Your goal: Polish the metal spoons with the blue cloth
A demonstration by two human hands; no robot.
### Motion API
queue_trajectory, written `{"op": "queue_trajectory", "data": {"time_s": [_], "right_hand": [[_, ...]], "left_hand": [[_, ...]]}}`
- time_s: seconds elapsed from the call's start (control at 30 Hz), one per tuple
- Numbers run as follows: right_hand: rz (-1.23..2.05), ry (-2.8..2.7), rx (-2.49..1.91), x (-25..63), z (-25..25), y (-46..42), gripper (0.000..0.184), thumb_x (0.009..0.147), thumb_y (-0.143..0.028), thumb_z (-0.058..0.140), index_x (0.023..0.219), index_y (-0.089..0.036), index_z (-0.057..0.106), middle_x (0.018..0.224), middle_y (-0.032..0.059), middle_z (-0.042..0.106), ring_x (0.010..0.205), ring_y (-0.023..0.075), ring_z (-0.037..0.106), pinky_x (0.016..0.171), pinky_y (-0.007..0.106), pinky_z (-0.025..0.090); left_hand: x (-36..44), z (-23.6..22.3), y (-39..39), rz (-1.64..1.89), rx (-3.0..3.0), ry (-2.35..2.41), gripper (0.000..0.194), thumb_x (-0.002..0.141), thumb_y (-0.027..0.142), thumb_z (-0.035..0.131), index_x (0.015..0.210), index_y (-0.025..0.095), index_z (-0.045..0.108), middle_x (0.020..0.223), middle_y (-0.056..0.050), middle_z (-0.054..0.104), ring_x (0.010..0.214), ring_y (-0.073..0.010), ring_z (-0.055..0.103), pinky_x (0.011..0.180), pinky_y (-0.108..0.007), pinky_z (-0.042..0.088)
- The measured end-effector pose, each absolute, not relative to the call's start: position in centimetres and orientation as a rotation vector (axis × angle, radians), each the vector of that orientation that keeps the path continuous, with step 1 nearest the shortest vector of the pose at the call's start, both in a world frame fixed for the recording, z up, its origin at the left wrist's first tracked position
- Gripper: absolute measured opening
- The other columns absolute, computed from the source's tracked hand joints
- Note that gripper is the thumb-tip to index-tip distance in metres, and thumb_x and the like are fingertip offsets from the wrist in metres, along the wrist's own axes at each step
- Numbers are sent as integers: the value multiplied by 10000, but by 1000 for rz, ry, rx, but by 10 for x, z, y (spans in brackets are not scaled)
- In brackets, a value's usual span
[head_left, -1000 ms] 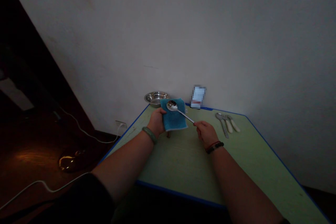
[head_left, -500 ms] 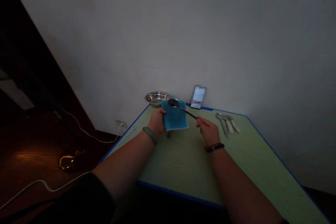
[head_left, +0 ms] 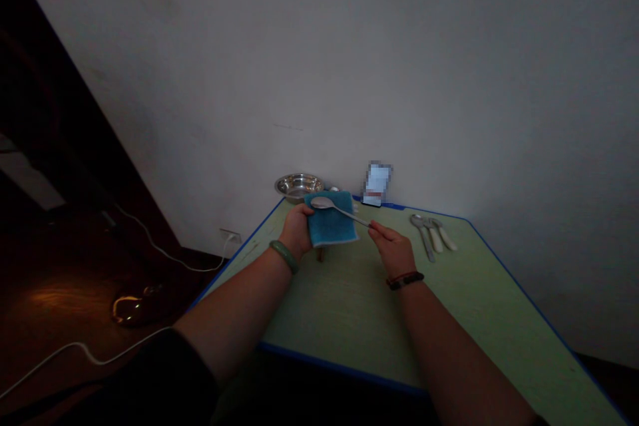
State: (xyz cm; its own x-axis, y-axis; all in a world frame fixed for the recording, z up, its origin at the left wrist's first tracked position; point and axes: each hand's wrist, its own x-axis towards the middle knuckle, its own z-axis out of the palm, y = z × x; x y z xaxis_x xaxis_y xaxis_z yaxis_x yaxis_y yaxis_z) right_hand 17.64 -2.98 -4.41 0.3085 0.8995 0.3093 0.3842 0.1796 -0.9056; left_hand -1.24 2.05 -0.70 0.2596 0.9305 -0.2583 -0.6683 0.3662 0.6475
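We find the spoon point(head_left: 322, 202) over the blue cloth point(head_left: 333, 228), pinched by the right hand point(head_left: 395, 251); the left hand point(head_left: 296, 231) grips the cloth. We judge the spoon unfinished; three utensils point(head_left: 436, 238) lie right of the grip, condition undetermined.

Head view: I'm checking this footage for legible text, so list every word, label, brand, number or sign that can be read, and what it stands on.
Readable text: none.
Phone against the wall: screen pixelated; nothing on it can be read.
Spoon and blue cloth: no lettering visible.
Metal bowl and cutlery: no marking visible; any small stamp would be too small to read.
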Motion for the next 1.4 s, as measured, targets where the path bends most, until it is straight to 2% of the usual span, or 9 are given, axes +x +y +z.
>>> {"op": "queue_trajectory", "data": {"time_s": [0.43, 0.7, 0.97, 1.23, 1.4], "right_hand": [[577, -1455, -1470, 175, -47, -28, 366, 728, -403, 537, 1007, -200, 659, 1005, 60, 669, 934, 196, 598, 849, 342, 441], [569, -1535, -1548, 177, -50, -27, 320, 715, -427, 519, 856, -180, 667, 796, 38, 669, 740, 178, 592, 699, 310, 448], [585, -1585, -1464, 176, -53, -26, 296, 770, -351, 465, 959, -206, 640, 989, 49, 645, 926, 184, 564, 840, 331, 401], [582, -1674, -1533, 175, -48, -29, 257, 777, -388, 450, 808, -181, 599, 756, 14, 610, 717, 157, 538, 644, 267, 388], [497, -1707, -1520, 173, -47, -29, 239, 801, -374, 413, 738, -183, 543, 697, -5, 550, 675, 141, 495, 599, 246, 351]], "left_hand": [[-13, -2, 17, 1135, 454, 648, 548, 477, 164, 439, 1002, 86, 578, 740, -106, 687, 690, -306, 649, 692, -499, 509], [-13, 0, 15, 1115, 457, 652, 528, 464, 161, 431, 962, 68, 582, 702, -113, 681, 692, -313, 647, 695, -501, 507], [-12, -4, 17, 1118, 437, 670, 549, 469, 158, 442, 995, 68, 568, 736, -122, 684, 698, -320, 646, 715, -507, 501], [-12, -2, 15, 1137, 424, 646, 561, 467, 148, 443, 1011, 77, 558, 732, -110, 686, 767, -325, 643, 752, -516, 486], [-11, 0, 15, 1110, 415, 640, 557, 464, 155, 434, 997, 70, 571, 739, -119, 686, 770, -327, 644, 742, -513, 491]]}}
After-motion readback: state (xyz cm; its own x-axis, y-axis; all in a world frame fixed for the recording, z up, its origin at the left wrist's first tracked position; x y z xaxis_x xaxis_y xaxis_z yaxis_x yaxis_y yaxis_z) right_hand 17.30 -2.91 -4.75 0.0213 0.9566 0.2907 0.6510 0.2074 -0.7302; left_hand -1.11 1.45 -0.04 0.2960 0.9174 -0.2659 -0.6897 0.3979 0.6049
